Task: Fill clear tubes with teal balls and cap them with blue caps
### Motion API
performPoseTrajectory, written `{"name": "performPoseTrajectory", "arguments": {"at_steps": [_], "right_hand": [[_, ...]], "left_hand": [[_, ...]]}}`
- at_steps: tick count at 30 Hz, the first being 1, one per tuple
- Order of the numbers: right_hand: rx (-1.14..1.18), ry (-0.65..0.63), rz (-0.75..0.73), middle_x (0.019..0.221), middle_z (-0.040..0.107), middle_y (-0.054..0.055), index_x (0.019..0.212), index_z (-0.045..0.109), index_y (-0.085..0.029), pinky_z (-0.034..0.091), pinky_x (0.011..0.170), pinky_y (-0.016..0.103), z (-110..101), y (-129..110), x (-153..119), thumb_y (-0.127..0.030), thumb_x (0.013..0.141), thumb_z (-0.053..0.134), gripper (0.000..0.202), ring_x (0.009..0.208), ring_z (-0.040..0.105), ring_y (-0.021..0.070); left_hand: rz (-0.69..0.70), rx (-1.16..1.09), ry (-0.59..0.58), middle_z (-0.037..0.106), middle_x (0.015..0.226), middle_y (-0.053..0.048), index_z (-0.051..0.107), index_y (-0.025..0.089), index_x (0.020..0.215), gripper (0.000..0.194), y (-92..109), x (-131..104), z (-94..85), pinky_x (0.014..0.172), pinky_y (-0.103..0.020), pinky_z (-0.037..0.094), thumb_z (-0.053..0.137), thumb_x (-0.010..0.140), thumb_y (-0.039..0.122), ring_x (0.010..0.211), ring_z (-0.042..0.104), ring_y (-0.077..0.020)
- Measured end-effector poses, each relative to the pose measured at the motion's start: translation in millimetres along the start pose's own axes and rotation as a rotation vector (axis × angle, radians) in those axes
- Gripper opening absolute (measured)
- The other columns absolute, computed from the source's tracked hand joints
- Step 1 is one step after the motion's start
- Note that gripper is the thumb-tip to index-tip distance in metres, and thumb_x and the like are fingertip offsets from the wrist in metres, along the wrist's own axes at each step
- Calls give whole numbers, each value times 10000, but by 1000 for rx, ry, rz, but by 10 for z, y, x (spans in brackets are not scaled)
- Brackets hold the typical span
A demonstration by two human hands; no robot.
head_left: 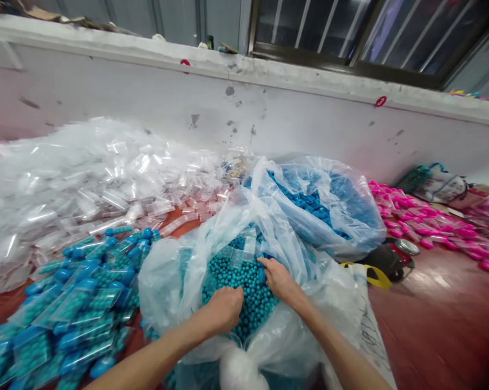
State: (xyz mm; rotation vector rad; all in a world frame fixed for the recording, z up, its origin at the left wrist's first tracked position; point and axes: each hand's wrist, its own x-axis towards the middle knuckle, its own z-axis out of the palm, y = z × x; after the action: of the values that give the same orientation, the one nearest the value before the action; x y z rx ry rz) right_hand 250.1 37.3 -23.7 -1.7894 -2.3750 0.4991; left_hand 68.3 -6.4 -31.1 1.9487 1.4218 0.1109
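A translucent plastic bag (pixel 163 276) stands open in front of me, with teal beads (pixel 252 314) inside. My left hand (pixel 225 309) is closed just over the beads on the left; whatever its fingers hold is hidden. On the right side of the bag, my right hand (pixel 280 279) has its fingers bent round a small blue cap (pixel 262 275), close above the beads. Several clear plastic containers (pixel 244 250) lie on the beads beyond my hands. To the left, filled containers (pixel 85 292) of teal beads with blue caps are heaped on the floor.
A large pile of clear containers (pixel 106 173) spreads along the wall at left. Behind the bead bag sits another bag (pixel 350 206) holding blue pieces. Pink-capped items (pixel 439 222) lie at right, near a dark object (pixel 390 260) and a yellow strap (pixel 374 277) on the red floor.
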Motion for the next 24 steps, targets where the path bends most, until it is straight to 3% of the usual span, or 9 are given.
{"name": "performPoseTrajectory", "arguments": {"at_steps": [3,6,9,13,16,18,21,24], "right_hand": [[-228,-35,-38,1023,542,82,1129,534,-244,426,648,256,13,-59,-79,-83,846,338,380,814,584,176],[-367,-13,-2,977,547,86,1011,575,-231,407,599,262,60,-103,-106,-108,860,360,290,769,577,183],[-389,54,4,934,562,98,892,599,-197,410,673,308,92,-99,-100,-86,849,374,254,829,549,208],[-350,167,-109,1013,571,95,824,594,-182,358,852,395,60,-84,-108,-105,820,442,171,1015,469,247],[-206,119,-138,908,609,75,891,581,-155,404,780,329,40,-71,-111,-135,841,404,185,893,538,208],[-114,81,-119,839,628,62,1042,553,-141,423,710,296,67,-39,-104,-141,860,337,283,798,571,190],[-57,108,-71,890,643,70,1265,421,-149,427,730,305,135,26,-81,-103,832,287,456,826,582,197],[87,123,-28,936,638,76,1226,474,-164,430,769,305,125,36,-68,-113,831,273,446,859,579,188]], "left_hand": [[-47,-120,18,615,720,-122,520,181,629,145,84,204,94,782,-446,391,556,556,61,851,577,-330],[-106,-271,53,570,639,-74,452,203,559,170,157,422,203,790,-418,387,573,555,83,855,567,-308],[-172,-477,25,465,519,10,416,213,567,171,183,546,256,663,-346,427,580,617,200,676,563,-227],[-198,-778,-65,398,500,65,418,205,657,204,137,518,212,476,-265,393,545,667,364,454,455,-126],[-167,-953,-86,439,569,60,419,195,710,279,70,411,122,492,-241,399,564,641,423,504,483,-110],[-150,-1061,-91,501,636,42,415,192,775,334,20,335,63,518,-233,407,576,628,444,556,530,-113],[-138,-1272,-138,560,683,14,398,183,851,431,-50,246,12,502,-215,392,625,600,450,565,572,-119],[-132,-1364,-167,567,687,19,388,175,985,555,-93,198,24,466,-203,387,666,582,436,527,578,-113]]}}
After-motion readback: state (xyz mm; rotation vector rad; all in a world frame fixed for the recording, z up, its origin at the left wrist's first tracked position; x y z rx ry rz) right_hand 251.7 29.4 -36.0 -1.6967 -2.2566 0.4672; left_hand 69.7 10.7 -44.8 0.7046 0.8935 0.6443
